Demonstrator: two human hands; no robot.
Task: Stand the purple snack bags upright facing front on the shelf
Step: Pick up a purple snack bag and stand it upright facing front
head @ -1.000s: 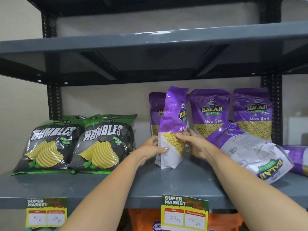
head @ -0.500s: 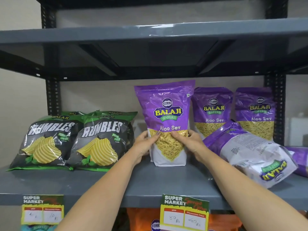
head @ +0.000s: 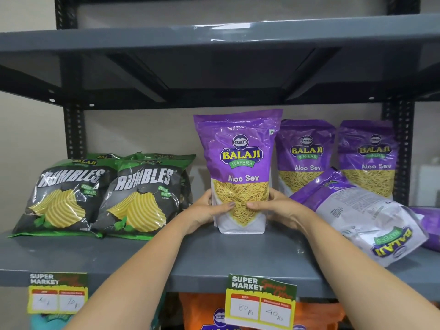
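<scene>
Purple bag [head: 239, 163] upright, both hands [head: 207, 210] [head: 277, 208] clasping lower sides; far-right bag [head: 428, 225] cut off.

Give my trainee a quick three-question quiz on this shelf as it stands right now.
1. True or false: the purple bag between the left hand and right hand stands upright, front label facing out.
2. The tipped bag lies on which side of it? A) left B) right
3. Which brand word is on the black chip bags?

Key: 1 true. 2 B, label upside down, not yet stood. 3 Rumbles.
</scene>
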